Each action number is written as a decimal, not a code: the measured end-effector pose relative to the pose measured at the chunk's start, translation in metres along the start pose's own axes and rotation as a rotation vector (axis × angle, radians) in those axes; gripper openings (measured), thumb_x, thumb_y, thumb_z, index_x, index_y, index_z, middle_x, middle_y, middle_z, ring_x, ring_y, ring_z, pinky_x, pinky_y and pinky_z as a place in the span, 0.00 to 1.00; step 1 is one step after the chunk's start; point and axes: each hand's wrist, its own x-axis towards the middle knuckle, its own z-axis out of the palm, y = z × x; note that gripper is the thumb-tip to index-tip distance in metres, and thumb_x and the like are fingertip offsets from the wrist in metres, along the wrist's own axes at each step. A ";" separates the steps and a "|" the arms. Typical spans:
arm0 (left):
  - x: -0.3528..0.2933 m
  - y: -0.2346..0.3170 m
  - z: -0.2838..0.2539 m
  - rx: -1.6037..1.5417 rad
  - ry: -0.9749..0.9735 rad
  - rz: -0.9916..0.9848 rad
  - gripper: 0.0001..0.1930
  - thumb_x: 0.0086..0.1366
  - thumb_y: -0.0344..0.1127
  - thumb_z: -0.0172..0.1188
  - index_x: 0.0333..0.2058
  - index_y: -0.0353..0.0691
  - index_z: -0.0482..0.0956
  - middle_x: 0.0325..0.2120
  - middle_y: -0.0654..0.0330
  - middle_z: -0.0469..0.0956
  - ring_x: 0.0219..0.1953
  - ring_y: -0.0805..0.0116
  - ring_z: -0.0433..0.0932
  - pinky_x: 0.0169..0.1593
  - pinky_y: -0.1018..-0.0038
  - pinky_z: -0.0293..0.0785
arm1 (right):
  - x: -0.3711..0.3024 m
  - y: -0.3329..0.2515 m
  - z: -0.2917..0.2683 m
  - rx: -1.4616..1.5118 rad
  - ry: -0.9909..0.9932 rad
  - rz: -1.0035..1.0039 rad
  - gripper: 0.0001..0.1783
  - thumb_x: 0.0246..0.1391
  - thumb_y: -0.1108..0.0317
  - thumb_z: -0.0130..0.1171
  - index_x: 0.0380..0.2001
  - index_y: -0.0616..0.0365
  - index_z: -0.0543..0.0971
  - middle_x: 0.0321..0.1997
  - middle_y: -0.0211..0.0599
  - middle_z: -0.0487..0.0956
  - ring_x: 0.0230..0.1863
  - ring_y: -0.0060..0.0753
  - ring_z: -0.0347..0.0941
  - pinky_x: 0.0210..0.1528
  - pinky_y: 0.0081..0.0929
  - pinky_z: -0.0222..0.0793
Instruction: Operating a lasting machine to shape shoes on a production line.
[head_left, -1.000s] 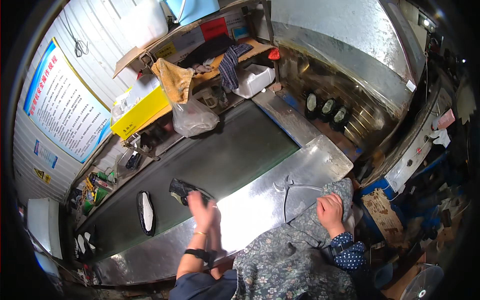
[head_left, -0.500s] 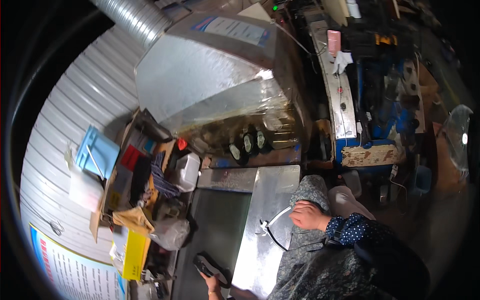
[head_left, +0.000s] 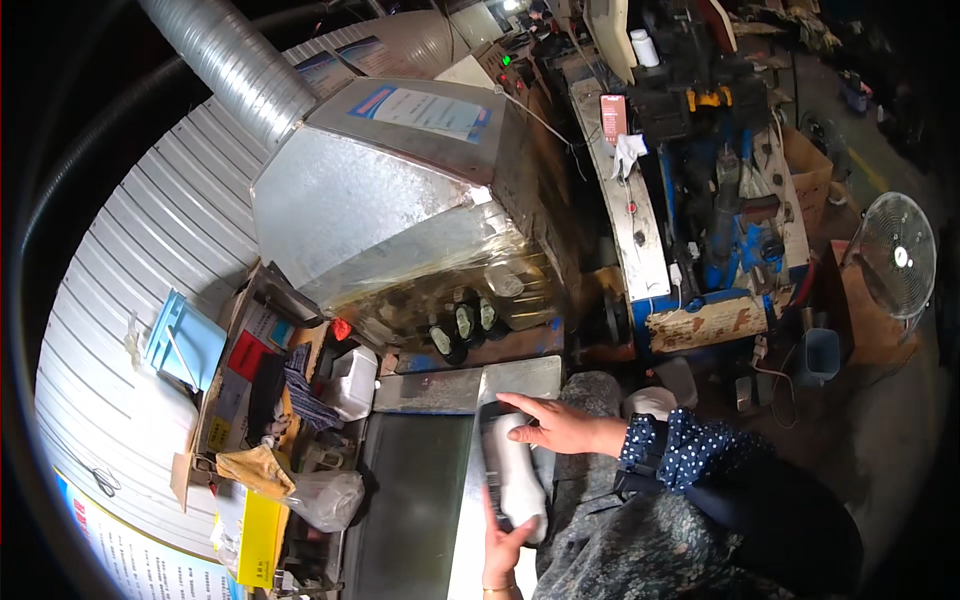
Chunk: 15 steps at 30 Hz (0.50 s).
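A shoe [head_left: 520, 475], pale grey-white with a dark end and dark edge, is held above the metal plate [head_left: 475, 540] in front of my lap. My left hand [head_left: 508, 552] is closed on its near end, thumb along the side. From the right, my right hand [head_left: 565, 428] grips the far end, with thumb and forefinger lying over it; its other fingers are partly hidden. Left of the shoe lies a dark conveyor belt [head_left: 410, 510]. It leads toward a sheet-metal hood, where several shoes [head_left: 465, 322] stand at the opening.
The metal hood [head_left: 350, 190] rises beyond the belt. At left, a cluttered shelf holds a white jug [head_left: 352, 384], a yellow box [head_left: 262, 535] and a plastic bag [head_left: 330, 500]. A blue machine [head_left: 720, 300] stands at the far right, near a fan [head_left: 898, 255].
My left hand has brought the shoe from over the belt rightward to my lap. My right hand has left my lap and taken the shoe's far end. The white strap no longer shows.
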 end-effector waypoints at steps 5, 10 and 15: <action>0.051 -0.009 0.030 -0.174 -0.358 -0.021 0.42 0.67 0.39 0.59 0.71 0.40 0.42 0.68 0.54 0.54 0.69 0.62 0.53 0.70 0.66 0.48 | -0.029 -0.036 -0.058 -0.211 0.070 0.045 0.27 0.53 0.60 0.65 0.55 0.55 0.74 0.51 0.47 0.79 0.48 0.50 0.78 0.47 0.37 0.76; 0.116 -0.012 0.082 -0.232 -0.322 -0.323 0.23 0.73 0.47 0.47 0.52 0.31 0.75 0.45 0.54 0.79 0.48 0.66 0.77 0.55 0.71 0.71 | -0.077 -0.045 -0.047 -0.531 -0.124 -0.039 0.27 0.44 0.51 0.68 0.48 0.48 0.79 0.47 0.40 0.81 0.38 0.42 0.81 0.38 0.37 0.78; 0.118 -0.020 0.108 -0.140 -0.161 -0.394 0.17 0.72 0.40 0.49 0.42 0.32 0.81 0.36 0.57 0.82 0.41 0.68 0.79 0.50 0.75 0.72 | -0.064 -0.057 -0.083 -0.455 -0.405 0.184 0.22 0.42 0.52 0.70 0.36 0.54 0.81 0.31 0.41 0.82 0.34 0.47 0.80 0.36 0.42 0.75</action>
